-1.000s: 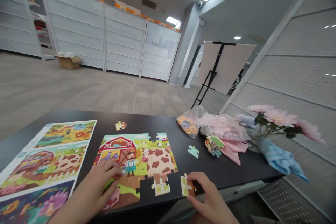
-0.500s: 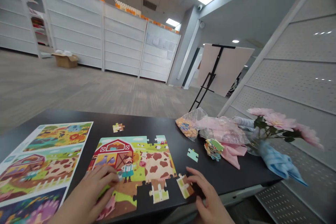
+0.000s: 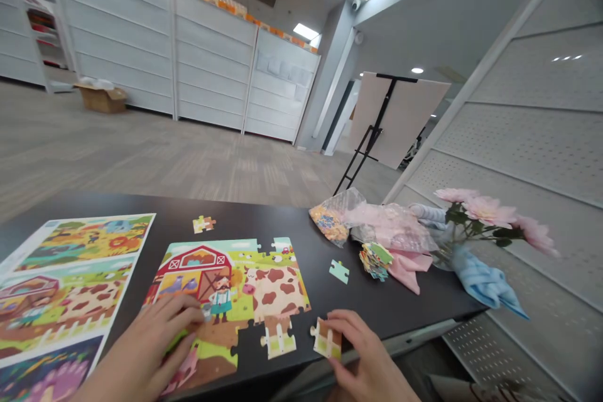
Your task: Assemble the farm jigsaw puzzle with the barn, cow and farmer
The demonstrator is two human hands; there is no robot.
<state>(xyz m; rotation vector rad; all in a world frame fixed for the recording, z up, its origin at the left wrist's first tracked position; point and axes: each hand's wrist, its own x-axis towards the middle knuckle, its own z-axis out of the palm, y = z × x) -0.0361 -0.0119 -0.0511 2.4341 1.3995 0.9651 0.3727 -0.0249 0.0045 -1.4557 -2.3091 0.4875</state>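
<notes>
My right hand (image 3: 362, 352) grips a brown and green puzzle piece (image 3: 326, 339) between thumb and fingers, at the table's front edge. Left of it, a fence puzzle piece (image 3: 277, 337) meets the lower edge of the partly assembled farm puzzle (image 3: 276, 289), which shows a red barn, a farmer and a spotted cow. My left hand (image 3: 162, 336) rests on the puzzle's lower left, fingers loosely bent and apart, hiding part of the picture. A gap shows in the puzzle's top edge. One light teal puzzle piece (image 3: 339, 271) lies to the right, and another loose puzzle piece (image 3: 204, 224) lies beyond the barn.
A printed picture sheet (image 3: 70, 292) lies at left on the black table (image 3: 264, 220). On the right are a pile of puzzle pieces (image 3: 375, 260), a plastic bag of pieces (image 3: 332, 223), pink cloth (image 3: 409, 269), blue cloth (image 3: 487, 282) and pink flowers (image 3: 490, 210).
My right hand has closed on the brown and green piece and turned it more upright, shifting slightly left. The left hand stays on the puzzle. The whole view has shifted a little.
</notes>
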